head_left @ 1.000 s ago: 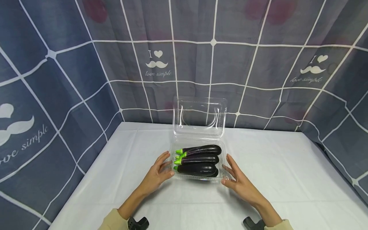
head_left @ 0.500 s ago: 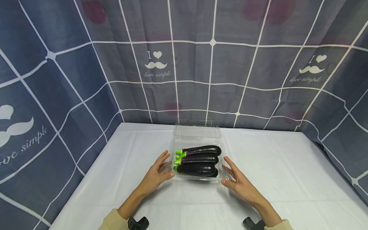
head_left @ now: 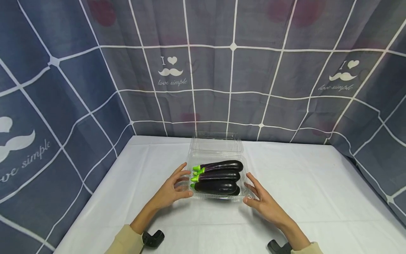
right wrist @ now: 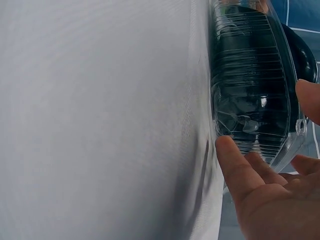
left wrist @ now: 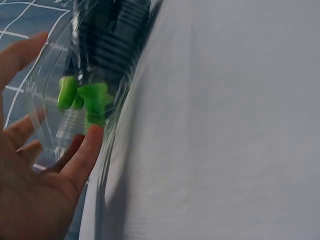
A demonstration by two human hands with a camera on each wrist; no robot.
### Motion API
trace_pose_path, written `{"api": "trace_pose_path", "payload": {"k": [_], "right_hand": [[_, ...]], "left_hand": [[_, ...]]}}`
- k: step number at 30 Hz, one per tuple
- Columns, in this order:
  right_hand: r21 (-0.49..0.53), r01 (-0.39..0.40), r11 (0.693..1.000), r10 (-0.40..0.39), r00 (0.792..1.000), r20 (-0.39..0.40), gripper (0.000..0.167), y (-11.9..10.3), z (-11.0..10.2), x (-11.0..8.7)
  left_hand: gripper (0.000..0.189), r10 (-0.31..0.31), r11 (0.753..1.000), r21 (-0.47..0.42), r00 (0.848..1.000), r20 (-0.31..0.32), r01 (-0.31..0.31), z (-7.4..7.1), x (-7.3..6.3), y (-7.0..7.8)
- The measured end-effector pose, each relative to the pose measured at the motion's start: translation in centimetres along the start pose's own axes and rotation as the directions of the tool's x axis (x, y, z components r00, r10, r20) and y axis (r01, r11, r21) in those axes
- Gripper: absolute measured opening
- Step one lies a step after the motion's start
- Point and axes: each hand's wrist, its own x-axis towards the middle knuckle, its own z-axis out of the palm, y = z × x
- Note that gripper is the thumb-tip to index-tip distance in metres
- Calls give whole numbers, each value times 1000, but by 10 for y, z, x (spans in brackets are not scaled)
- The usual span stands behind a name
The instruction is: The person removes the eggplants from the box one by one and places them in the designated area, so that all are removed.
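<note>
A clear plastic clamshell box (head_left: 215,157) lies on the white cloth with its lid (head_left: 217,145) tipped back. Inside are several dark eggplants (head_left: 216,187) side by side, their green stem ends to the left. My left hand (head_left: 168,192) is at the box's left side, fingers spread and lightly bent; in the left wrist view its fingertips lie close against the clear wall beside the green stems (left wrist: 94,100). At the right side my right hand (head_left: 266,203) has its fingers extended along the wall. In the right wrist view a fingertip is at the ribbed side (right wrist: 250,85) near the cloth.
White cloth (head_left: 301,183) covers the table around the box. A grey curtain (head_left: 215,77) with white grid lines hangs behind the far table edge and along both sides. Black wrist devices (head_left: 153,239) sit by both sleeves.
The box's lid, upright a second ago, has dropped back and lies lower behind the box. My left hand has shifted slightly, its fingers spreading a little; my right hand is almost unmoved.
</note>
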Motion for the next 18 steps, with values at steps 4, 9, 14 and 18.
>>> {"api": "trace_pose_path", "payload": {"k": [4, 9, 14, 18], "right_hand": [[-2, -4, 1000, 4, 1000, 2, 83, 0, 1, 0], [4, -4, 1000, 4, 1000, 3, 83, 0, 1, 0], [-2, 15, 1000, -15, 1000, 12, 82, 0, 1, 0], [-4, 25, 1000, -25, 1000, 13, 81, 0, 1, 0]], "left_hand": [[67, 2, 999, 40, 1000, 27, -3, -3, 2, -1], [66, 5, 998, 67, 999, 40, -8, -6, 3, -1], [59, 46, 997, 56, 998, 53, -49, -6, 4, -2], [57, 46, 998, 42, 998, 51, -48, -7, 4, -4]]}}
